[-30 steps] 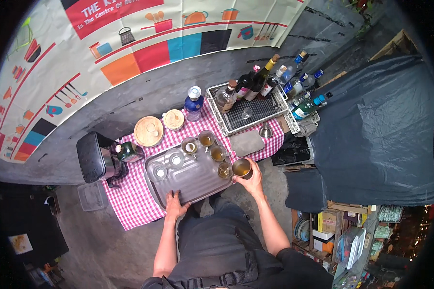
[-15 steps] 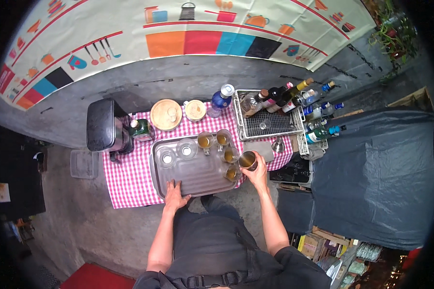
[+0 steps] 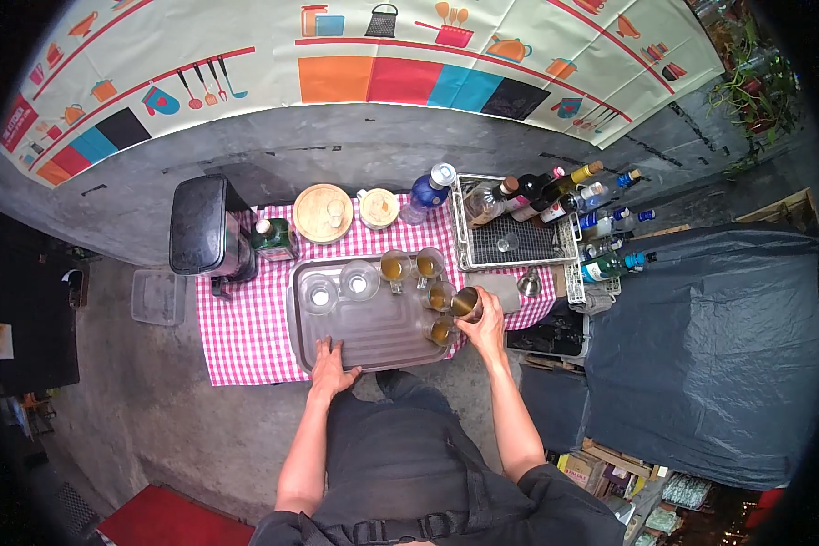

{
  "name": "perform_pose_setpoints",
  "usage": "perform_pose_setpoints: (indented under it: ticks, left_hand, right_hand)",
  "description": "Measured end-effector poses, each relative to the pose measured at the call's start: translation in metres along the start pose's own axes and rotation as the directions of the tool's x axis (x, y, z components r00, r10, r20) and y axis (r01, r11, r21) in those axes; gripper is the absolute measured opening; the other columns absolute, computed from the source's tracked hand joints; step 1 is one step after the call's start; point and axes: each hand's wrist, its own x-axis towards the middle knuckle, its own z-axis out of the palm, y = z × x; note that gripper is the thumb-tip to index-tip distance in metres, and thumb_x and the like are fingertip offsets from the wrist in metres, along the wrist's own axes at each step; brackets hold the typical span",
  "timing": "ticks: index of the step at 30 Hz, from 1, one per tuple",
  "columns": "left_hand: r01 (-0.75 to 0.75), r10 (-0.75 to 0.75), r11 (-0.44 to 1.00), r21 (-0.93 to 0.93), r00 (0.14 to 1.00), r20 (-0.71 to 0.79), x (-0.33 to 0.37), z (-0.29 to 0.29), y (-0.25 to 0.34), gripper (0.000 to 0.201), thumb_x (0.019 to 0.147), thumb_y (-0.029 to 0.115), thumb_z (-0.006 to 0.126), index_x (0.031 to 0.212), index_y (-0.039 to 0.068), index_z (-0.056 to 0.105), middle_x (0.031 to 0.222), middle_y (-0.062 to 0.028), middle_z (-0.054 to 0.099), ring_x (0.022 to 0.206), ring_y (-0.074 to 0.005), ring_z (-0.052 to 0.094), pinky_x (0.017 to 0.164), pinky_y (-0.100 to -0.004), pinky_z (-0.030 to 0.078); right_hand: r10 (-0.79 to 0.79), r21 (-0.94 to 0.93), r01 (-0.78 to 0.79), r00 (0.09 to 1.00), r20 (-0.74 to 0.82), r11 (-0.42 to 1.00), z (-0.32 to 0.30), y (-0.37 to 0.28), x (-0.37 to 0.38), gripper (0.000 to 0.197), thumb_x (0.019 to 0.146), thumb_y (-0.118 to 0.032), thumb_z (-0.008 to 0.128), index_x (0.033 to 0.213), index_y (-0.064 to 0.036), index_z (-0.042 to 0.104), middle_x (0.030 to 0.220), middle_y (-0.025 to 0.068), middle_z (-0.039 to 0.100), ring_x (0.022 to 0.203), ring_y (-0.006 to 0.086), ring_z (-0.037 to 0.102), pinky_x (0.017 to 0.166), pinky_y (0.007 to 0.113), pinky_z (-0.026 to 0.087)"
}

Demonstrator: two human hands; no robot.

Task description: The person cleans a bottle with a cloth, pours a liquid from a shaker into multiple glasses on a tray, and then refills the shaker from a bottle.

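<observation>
My right hand grips a metal cup that looks like a shaker tin, with brownish liquid visible inside. It leans toward the glass mugs at the right end of a brown tray. Closest to it are a mug of amber liquid and another filled mug. Two more amber-filled mugs stand behind them. Farther left on the tray are two clear glasses without amber liquid. Fingers spread, my left hand rests on the tray's near edge.
A pink checked cloth covers the table. Behind the tray stand a black machine, a green bottle, a wooden-lidded jar, a lidded mug and a blue bottle. Right of these, a wire crate holds bottles.
The metal cup has shifted slightly left relative to the tray, closer to the filled mugs, and tips toward them more. My left hand stays on the tray edge. The whole view has shifted a little.
</observation>
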Motion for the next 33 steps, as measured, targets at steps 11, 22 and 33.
perform_pose_setpoints:
  ticks: [11,22,33]
  left_hand:
    - [-0.005,0.005,1.0,0.005,1.0,-0.006,0.001,0.0,0.001,0.094,0.077,0.039,0.085,0.153,0.006,0.042,0.164,-0.0255,0.025,0.155,-0.0438,0.018,0.125,-0.0477,0.027]
    - [-0.004,0.004,1.0,0.008,1.0,-0.005,-0.001,-0.005,0.005,0.091,0.079,0.037,0.085,0.153,0.005,0.042,0.164,-0.0254,0.026,0.154,-0.0432,0.019,0.125,-0.0472,0.027]
    - [0.015,-0.016,0.999,0.028,1.0,0.027,0.001,-0.007,0.008,0.092,0.079,0.039,0.084,0.154,0.005,0.042,0.165,-0.0257,0.025,0.155,-0.0428,0.018,0.125,-0.047,0.027]
  right_hand:
    - [-0.005,-0.034,0.004,1.0,-0.021,0.999,0.001,0.005,0.0,0.087,0.058,-0.013,0.088,0.139,-0.0113,0.057,0.124,0.0144,0.061,0.112,0.0372,0.061,0.097,0.047,0.051]
    - [0.04,0.017,-0.04,0.999,-0.014,0.999,-0.007,-0.004,0.005,0.086,0.059,-0.013,0.089,0.139,-0.0117,0.057,0.124,0.014,0.061,0.114,0.0362,0.061,0.098,0.046,0.052]
    - [0.069,0.194,-0.062,0.997,-0.028,0.979,-0.009,-0.024,0.039,0.088,0.063,-0.018,0.094,0.14,-0.0066,0.055,0.123,0.0156,0.061,0.114,0.0329,0.063,0.098,0.043,0.052]
